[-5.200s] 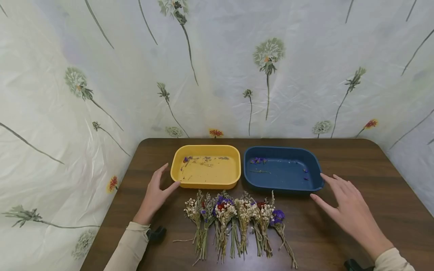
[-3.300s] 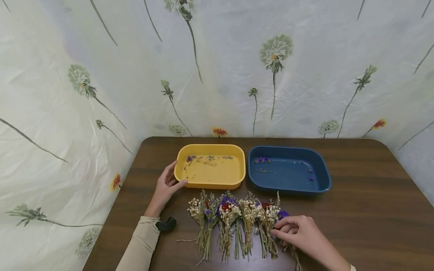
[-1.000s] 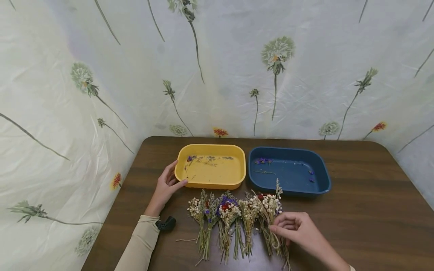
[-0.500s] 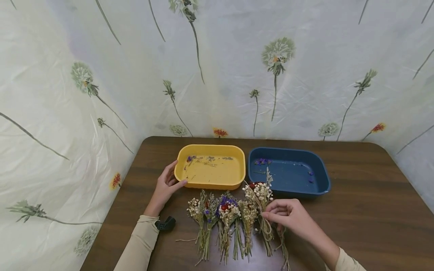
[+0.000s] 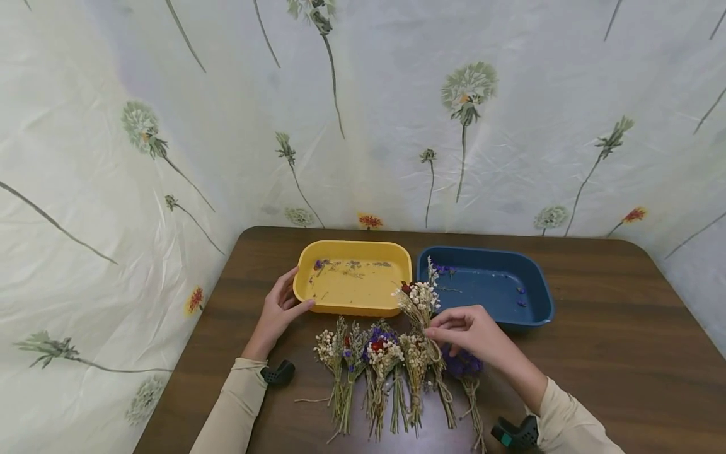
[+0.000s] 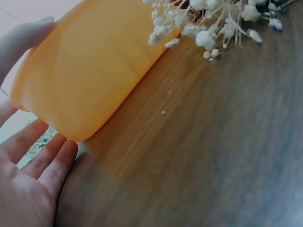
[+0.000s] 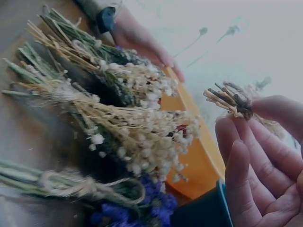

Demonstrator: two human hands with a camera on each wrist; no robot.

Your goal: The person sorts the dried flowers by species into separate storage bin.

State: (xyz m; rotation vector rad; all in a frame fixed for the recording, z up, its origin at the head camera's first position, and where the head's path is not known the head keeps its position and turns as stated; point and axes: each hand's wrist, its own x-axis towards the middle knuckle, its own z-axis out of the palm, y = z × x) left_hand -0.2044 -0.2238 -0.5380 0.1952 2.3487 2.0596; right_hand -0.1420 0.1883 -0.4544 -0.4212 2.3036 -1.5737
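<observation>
My right hand [image 5: 473, 331] pinches a small tied bunch of dried flowers [image 5: 420, 301] between thumb and fingers. The bunch has white blooms, a red bud and a grey spike; its head is above the gap between the two trays. In the right wrist view its cut stem ends [image 7: 227, 99] point toward the camera. My left hand [image 5: 276, 312] spans the near left corner of the yellow tray [image 5: 353, 310], thumb at the near rim and fairly straight fingers along the left side. In the left wrist view the fingers [image 6: 59, 165] lie against the tray's end wall.
Several dried bunches [image 5: 374, 366] lie in a row before the trays. A purple-flowered bunch [image 5: 465, 366] lies under my right hand. The blue tray [image 5: 510, 320] stands right of the yellow one; both hold loose flower bits. Behind the wooden table [image 5: 595, 328] hangs a flower-print sheet [image 5: 374, 126].
My right hand has moved up and to the left with the bunch, away from the row's right end. The purple bunch shows more now. My left hand has stayed at the yellow tray.
</observation>
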